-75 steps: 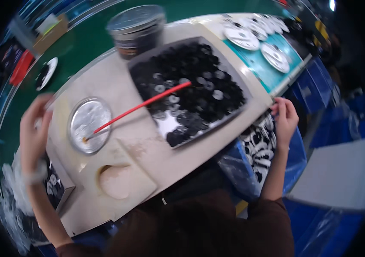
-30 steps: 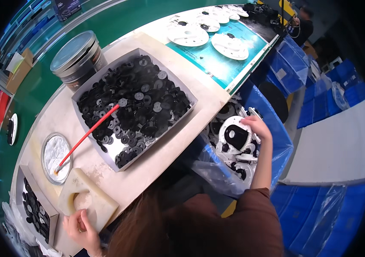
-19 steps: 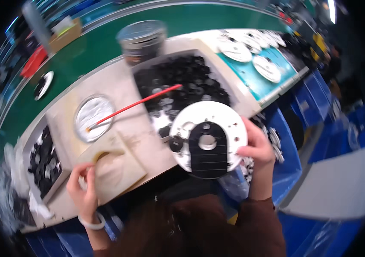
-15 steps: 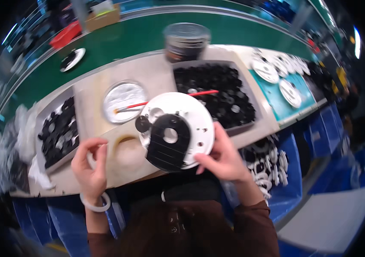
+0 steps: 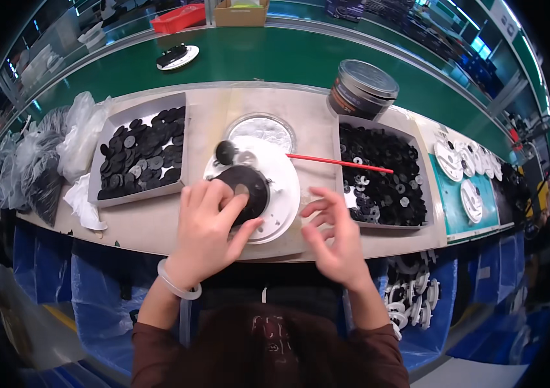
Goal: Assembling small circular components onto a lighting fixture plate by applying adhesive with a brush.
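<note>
- Your left hand (image 5: pixel 209 220) lies over the round white plastic disc (image 5: pixel 285 180), its fingertips on the dark, rounded black piece (image 5: pixel 257 184) at the disc's face; whether they pinch it or only rest there, you cannot tell from this view.
- Your right hand (image 5: pixel 334 239) is released, fingers loosely curled, just beside the disc's right edge.
- The disc sits before you at the near side of the pale worktable (image 5: pixel 209 116), partly covering the round silver dish (image 5: pixel 265 129).
- From the disc's right edge, a thin red rod (image 5: pixel 339 162) reaches over the grey box of small black parts (image 5: pixel 391 226) to your right.
</note>
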The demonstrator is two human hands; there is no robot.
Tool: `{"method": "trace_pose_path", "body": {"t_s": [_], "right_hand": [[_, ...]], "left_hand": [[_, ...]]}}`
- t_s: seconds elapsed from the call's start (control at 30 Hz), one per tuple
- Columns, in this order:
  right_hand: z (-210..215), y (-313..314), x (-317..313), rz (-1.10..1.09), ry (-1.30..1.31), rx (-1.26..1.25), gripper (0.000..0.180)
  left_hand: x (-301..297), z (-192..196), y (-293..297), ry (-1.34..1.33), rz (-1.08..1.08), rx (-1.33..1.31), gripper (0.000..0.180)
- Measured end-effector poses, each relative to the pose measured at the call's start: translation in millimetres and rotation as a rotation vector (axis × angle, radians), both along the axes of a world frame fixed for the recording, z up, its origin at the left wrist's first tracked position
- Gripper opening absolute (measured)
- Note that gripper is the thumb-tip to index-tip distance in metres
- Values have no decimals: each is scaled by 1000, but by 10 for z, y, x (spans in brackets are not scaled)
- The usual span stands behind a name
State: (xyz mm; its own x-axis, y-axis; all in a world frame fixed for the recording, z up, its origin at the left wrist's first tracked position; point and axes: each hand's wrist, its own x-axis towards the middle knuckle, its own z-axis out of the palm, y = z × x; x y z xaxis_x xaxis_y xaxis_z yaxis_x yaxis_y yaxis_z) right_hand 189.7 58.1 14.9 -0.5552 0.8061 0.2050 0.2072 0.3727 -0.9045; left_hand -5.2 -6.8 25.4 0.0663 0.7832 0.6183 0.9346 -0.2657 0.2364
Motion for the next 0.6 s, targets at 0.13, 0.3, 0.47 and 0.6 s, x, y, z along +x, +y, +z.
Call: {"method": "trace_pose_path", "body": {"t_s": [0.13,0.3,0.47,0.6], "right_hand": [[-38,151,-103,-84,-165,182,47],[-98,294,-300,-147,-259,393,26],[-116,316,-267,-76,-255,456,19],[-130,339,-260,-21,-270,429,21]], "left_hand": [[-60,-34,55,84,-205,-159,25],[21,-176,65,82,-165,-56,25],[87,-202,-30,19,-180,-58,25],[73,-246,2,-102,-175,-59,24]]}}
